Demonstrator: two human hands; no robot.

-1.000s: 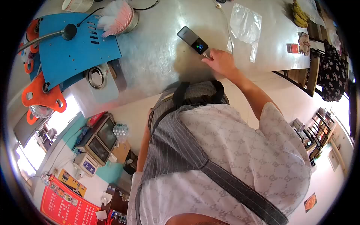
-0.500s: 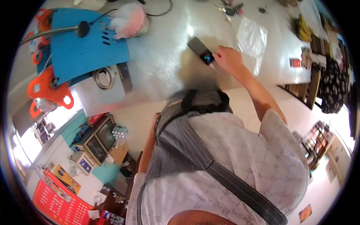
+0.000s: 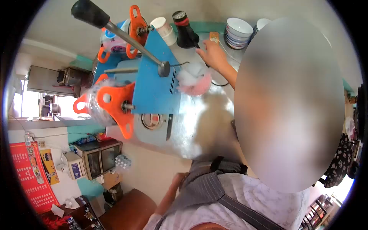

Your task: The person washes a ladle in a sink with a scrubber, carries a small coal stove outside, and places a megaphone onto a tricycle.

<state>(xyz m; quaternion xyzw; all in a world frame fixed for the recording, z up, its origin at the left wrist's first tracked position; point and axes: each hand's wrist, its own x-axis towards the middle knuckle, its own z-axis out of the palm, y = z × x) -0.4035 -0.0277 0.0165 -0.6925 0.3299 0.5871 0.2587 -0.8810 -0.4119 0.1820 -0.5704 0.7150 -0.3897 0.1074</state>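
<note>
My right hand (image 3: 214, 55) reaches over the metal table, thumb and index finger spread, with nothing visible between them. Just left of its fingertips stands a black torch-like device (image 3: 185, 32) with a red band. A small orange block (image 3: 214, 35) with a white cable lies just beyond the fingers. Below the wrist is a pink and white bundle of plastic (image 3: 194, 79) in a round holder. My left hand (image 3: 180, 179) is low beside the grey striped bag (image 3: 203, 186) on my body; its fingers are hidden.
A blue machine (image 3: 155, 82) with orange knobs and a long black-tipped lever (image 3: 134, 40) stands on the left. White cups (image 3: 164, 30) and stacked bowls (image 3: 238, 32) are at the back. A large blurred oval (image 3: 289, 107) covers the right side.
The view has swung toward the machine and the table's back. My right hand has left the phone and its cable, moved to the back, and its fingers have spread.
</note>
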